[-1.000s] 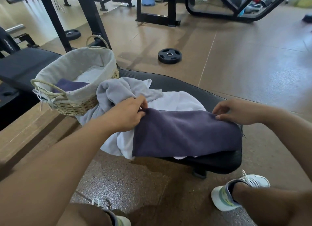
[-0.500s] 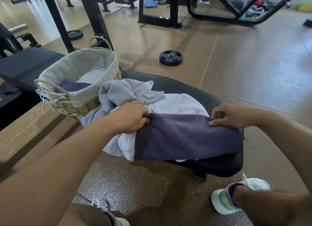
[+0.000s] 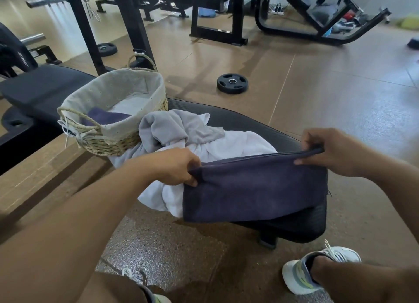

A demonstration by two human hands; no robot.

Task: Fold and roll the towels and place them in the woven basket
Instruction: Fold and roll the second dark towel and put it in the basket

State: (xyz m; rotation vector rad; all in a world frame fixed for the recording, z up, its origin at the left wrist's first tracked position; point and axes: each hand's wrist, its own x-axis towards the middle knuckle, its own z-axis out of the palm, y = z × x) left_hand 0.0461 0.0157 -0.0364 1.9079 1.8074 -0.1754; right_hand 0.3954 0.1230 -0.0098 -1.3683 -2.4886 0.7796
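Two hands: left hand (image 3: 175, 166) and right hand (image 3: 326, 152) are each pinching a top corner of one dark purple towel (image 3: 254, 189), which is hanging stretched between them over the tabletop (image 3: 249, 121). Two loose towels are lying beneath: one grey towel (image 3: 172, 128), one white towel (image 3: 226, 144). One woven basket (image 3: 113, 141) is sitting just beside them, holding one purple roll (image 3: 104, 116). One weight plate (image 3: 232, 83) is lying on the floor.
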